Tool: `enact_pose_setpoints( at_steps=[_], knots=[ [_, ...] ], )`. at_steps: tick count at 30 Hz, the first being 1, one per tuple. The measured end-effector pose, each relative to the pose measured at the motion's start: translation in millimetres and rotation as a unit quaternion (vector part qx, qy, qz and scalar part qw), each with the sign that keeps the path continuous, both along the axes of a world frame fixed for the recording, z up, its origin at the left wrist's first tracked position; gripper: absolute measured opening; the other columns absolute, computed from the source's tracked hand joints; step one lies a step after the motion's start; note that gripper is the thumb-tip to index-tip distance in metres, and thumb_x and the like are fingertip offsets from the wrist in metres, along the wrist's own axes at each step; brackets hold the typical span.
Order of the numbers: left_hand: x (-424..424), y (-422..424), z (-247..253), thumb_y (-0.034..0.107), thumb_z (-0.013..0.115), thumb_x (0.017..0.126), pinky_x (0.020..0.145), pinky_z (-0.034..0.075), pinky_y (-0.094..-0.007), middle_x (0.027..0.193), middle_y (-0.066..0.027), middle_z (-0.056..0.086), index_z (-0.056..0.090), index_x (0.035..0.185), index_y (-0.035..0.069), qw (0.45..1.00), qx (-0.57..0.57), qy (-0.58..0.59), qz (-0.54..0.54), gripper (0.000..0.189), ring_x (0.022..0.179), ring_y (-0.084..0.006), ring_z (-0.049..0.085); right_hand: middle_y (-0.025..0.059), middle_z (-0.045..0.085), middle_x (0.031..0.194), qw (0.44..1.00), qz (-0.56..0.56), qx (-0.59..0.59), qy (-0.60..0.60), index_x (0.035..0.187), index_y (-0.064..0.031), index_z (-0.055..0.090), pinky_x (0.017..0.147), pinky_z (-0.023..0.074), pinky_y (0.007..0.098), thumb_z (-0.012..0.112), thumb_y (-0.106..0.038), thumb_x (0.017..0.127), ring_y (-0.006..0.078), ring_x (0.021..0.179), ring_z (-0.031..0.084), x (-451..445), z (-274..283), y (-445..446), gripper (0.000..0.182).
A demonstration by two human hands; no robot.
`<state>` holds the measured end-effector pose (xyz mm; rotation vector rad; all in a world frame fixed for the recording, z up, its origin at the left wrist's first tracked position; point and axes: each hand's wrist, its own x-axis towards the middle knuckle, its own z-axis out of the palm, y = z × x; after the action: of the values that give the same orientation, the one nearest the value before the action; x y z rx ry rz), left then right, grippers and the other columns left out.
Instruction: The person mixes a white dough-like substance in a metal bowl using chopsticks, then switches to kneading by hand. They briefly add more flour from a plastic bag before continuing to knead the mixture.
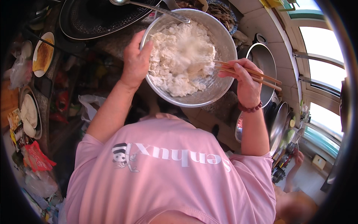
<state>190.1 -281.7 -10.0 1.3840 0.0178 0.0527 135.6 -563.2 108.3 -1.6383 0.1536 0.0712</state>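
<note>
My left hand point(137, 61) grips the left rim of a large metal mixing bowl point(221, 86), thumb over the edge. Inside lies a shaggy, floury dough point(179, 58), pale and lumpy, blurred in its middle. A pair of wooden chopsticks point(260, 77) is held in my right hand point(246, 78) at the bowl's right side. Their tips reach the dough's right edge and are partly hidden there. A metal spoon point(159, 10) rests across the bowl's far rim, its handle end over the dough.
Beyond the bowl lies a black pan point(103, 16). A deep metal pot point(268, 56) stands to the right, by the tiled wall. On the left are an oval dish point(43, 56) with yellow-brown food and a red plastic packet point(37, 156). Another person's arm point(293, 170) shows at lower right.
</note>
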Motion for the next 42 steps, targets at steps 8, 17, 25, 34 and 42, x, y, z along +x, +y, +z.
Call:
enact_pose_setpoints(
  at_steps=[8,17,25,34,42],
  knots=[
    [-1,-3,1,0.013,0.058,0.101,0.089,0.050,-0.0312,0.110,-0.0111,0.071,0.063,0.124,-0.002,0.998,0.051,-0.027,0.000,0.028,0.099,-0.0158,0.063,0.0113,0.072,0.079,0.956,0.061,-0.288,0.020,0.096,0.0031,0.069,0.065,0.0545,0.0257,0.060,-0.004,0.094,0.0140,0.072,0.073,-17,-9,-9,0.012],
    [0,-4,1,0.013,0.058,0.101,0.090,0.049,-0.0304,0.110,-0.0091,0.070,0.061,0.126,-0.001,1.000,0.021,-0.019,-0.004,0.029,0.099,-0.0147,0.063,0.0161,0.073,0.089,0.998,-0.027,0.061,0.012,0.092,0.0069,0.067,0.074,0.0593,0.0313,0.055,-0.006,0.095,0.0257,0.078,0.075,-4,-37,59,0.018],
    [0,1,-2,0.012,0.059,0.100,0.089,0.050,-0.0312,0.109,-0.0101,0.071,0.062,0.125,-0.001,0.998,0.061,-0.018,0.005,0.029,0.098,-0.0159,0.064,0.0132,0.072,0.091,0.992,-0.038,-0.087,-0.084,0.098,0.0072,0.068,0.075,0.0587,0.0307,0.056,0.000,0.097,0.0223,0.080,0.074,3,5,-1,0.014],
    [0,-5,1,0.014,0.059,0.101,0.089,0.050,-0.0310,0.109,-0.0106,0.071,0.062,0.125,-0.002,0.999,0.043,-0.022,0.006,0.029,0.099,-0.0162,0.063,0.0129,0.071,0.076,0.978,0.064,-0.189,-0.069,0.092,0.0032,0.068,0.062,0.0537,0.0269,0.061,-0.001,0.093,0.0161,0.071,0.072,-5,-32,28,0.009],
    [0,-3,0,0.014,0.059,0.101,0.090,0.049,-0.0305,0.110,-0.0105,0.071,0.062,0.126,-0.002,0.999,0.030,-0.016,0.001,0.029,0.100,-0.0150,0.062,0.0131,0.067,0.083,0.940,0.157,-0.220,-0.208,0.090,0.0041,0.065,0.061,0.0544,0.0298,0.057,0.013,0.084,0.0226,0.070,0.070,-32,13,81,0.013]
  ],
)
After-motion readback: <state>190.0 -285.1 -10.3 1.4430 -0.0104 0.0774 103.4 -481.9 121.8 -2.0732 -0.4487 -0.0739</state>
